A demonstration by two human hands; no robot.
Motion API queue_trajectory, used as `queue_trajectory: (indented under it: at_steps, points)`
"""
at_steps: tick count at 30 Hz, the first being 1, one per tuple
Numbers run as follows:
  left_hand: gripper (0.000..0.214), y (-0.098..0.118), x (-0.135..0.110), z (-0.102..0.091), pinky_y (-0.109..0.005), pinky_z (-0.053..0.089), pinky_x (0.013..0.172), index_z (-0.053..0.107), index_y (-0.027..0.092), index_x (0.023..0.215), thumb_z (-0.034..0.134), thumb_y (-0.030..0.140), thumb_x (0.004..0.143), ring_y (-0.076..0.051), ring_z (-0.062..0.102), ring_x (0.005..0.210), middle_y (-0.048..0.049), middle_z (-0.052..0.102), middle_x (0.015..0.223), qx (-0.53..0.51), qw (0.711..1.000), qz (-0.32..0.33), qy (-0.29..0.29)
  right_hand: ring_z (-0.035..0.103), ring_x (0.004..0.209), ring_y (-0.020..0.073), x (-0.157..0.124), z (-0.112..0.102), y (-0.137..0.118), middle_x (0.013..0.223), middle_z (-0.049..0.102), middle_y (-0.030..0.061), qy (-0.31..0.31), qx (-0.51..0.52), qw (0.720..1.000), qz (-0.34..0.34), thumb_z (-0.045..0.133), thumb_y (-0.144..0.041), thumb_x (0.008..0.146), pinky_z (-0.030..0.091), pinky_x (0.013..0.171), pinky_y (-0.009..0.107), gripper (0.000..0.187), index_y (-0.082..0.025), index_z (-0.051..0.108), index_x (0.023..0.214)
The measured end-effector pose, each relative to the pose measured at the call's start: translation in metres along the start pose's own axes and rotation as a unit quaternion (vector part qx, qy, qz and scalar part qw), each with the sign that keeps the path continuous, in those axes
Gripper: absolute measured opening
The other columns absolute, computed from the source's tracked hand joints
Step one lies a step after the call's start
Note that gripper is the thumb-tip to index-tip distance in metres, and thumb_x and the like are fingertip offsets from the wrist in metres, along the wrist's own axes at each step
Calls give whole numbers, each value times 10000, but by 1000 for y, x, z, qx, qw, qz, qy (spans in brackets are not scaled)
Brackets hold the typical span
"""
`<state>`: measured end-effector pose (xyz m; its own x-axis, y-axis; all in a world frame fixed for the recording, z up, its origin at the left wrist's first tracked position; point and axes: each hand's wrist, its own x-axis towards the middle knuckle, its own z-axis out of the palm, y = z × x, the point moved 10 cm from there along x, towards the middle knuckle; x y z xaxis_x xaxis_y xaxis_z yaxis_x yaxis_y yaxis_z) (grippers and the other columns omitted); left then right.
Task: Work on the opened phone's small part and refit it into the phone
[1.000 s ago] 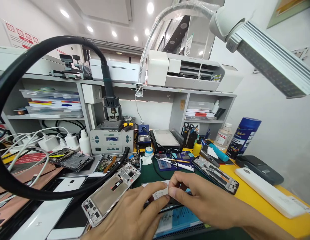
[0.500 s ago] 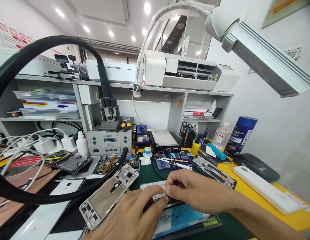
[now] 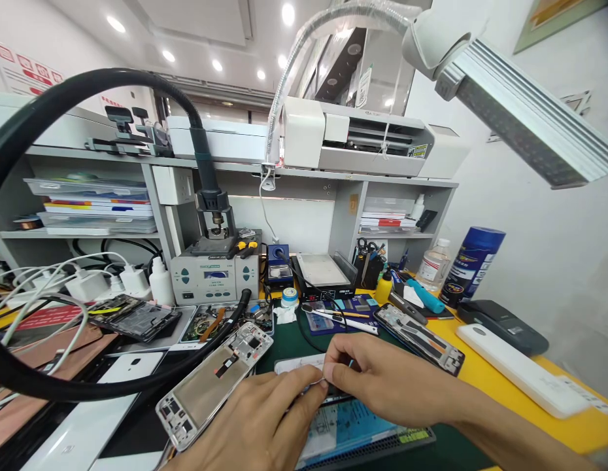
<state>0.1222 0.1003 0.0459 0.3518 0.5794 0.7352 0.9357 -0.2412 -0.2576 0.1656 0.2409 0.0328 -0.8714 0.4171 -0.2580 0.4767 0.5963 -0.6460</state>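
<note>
Small white piece (image 3: pixel 318 381), too small to identify, sits low in the centre of the bench, pinched from both sides just above a dark flat device (image 3: pixel 339 396). Right hand (image 3: pixel 377 386) has thumb and forefinger clamped on its right end; left hand (image 3: pixel 257 425) comes in from 7 o'clock, fingertips (image 3: pixel 320 387) closed on the other end, the two hands touching at the pinch. The device lies on a blue sheet (image 3: pixel 350 425), which rests on a ribbed black pad (image 3: pixel 382 445) over the green mat (image 3: pixel 284 340). Clock directions from the pinch, 12 being away from the person: at 9 o'clock, just beside the left hand, a stripped silver phone frame (image 3: pixel 213 383) lying at a slant; at 2 o'clock a dark phone frame (image 3: pixel 419 339), near the right hand but apart from it. At 11 o'clock, further back, a grey hot-air station (image 3: pixel 216 278), its thick black hose (image 3: pixel 88 78) looping up and round to the left. At 3 o'clock a long white slab (image 3: pixel 520 369) on the yellow tabletop (image 3: pixel 480 379); at 1 o'clock, well apart, a blue spray can (image 3: pixel 473 261) standing upright. Bar lamp (image 3: pixel 524 114) hangs overhead at the right.
</note>
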Motion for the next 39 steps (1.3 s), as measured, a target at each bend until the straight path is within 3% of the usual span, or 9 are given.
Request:
queue_trajectory:
  at_steps: [6, 15, 21, 24, 33, 39]
  points:
    - [375, 0, -2, 4, -314, 648, 762, 700, 122, 1286, 366, 71, 1121, -189, 818, 960, -73, 816, 1216, 12, 1000, 6, 8, 423, 679, 157, 0, -2, -1, 712, 482, -65, 6, -7, 1000, -3, 570, -375, 1052, 321, 598, 296, 205, -206, 642, 961]
    - [448, 3, -2, 2, -306, 630, 801, 696, 120, 1283, 269, 89, 1149, -189, 817, 983, -70, 819, 1209, 37, 999, 17, -5, 540, 684, 163, 5, -7, -2, 735, 648, -31, 39, -2, 999, -1, 768, -430, 928, 371, 609, 274, 242, -193, 726, 961]
    - [455, 4, 0, 3, -309, 629, 776, 686, 114, 1282, 257, 68, 1139, -195, 820, 958, -72, 815, 1212, 42, 998, 31, -18, 612, 700, 158, 9, -6, 2, 913, 708, 8, 34, -15, 999, 10, 708, -513, 1016, 488, 652, 297, 333, -181, 710, 1031]
    - [464, 5, 1, 4, -311, 626, 750, 688, 107, 1273, 247, 65, 1134, -194, 815, 915, -82, 812, 1196, 43, 998, 35, -21, 622, 703, 156, 10, -3, 6, 895, 689, -2, 15, -31, 999, 20, 671, -498, 1060, 525, 676, 310, 325, -179, 698, 1005]
    - [460, 9, -1, 3, -306, 633, 712, 676, 73, 1260, 239, 50, 1119, -206, 816, 899, -97, 818, 1133, 33, 998, 54, -23, 548, 639, 146, 10, -1, 1, 757, 597, -44, -12, -71, 997, 19, 638, -452, 1080, 460, 640, 294, 321, -190, 659, 897]
    - [392, 4, -4, 9, -324, 639, 688, 644, 75, 1310, 310, 56, 1107, -212, 819, 875, -96, 809, 1187, 15, 999, 33, -6, 500, 662, 150, -2, -7, -14, 756, 612, -23, -11, -91, 995, -29, 553, -237, 1049, 360, 598, 293, 223, -188, 657, 858]
